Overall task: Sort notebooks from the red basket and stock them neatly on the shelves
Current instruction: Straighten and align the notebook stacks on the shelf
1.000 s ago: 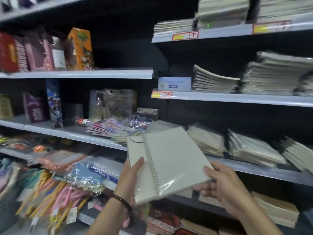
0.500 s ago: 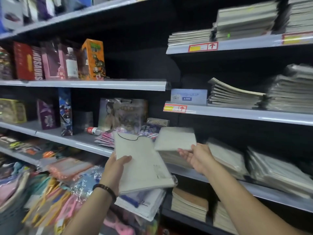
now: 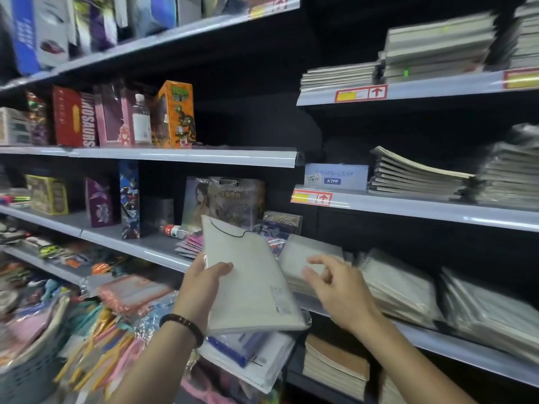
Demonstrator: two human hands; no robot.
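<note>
My left hand (image 3: 204,282) grips a cream plastic-wrapped notebook (image 3: 250,287) by its left edge and holds it tilted in front of the shelves. A second cream notebook (image 3: 309,258) lies on top of a stack at the left end of the lower right shelf (image 3: 466,349). My right hand (image 3: 335,282) hovers just in front of that stack with fingers apart and nothing in it. The red basket is not in view.
More notebook stacks (image 3: 399,284) fill the right shelves at every level. Boxed toys (image 3: 175,115) and card packs line the left shelves. Bagged stationery (image 3: 128,295) hangs at the lower left above a grey basket (image 3: 32,371).
My right hand carried the spiral notebook off the left hand's pile, laid it on the shelf stack and let go. The view has moved closer and tilted up.
</note>
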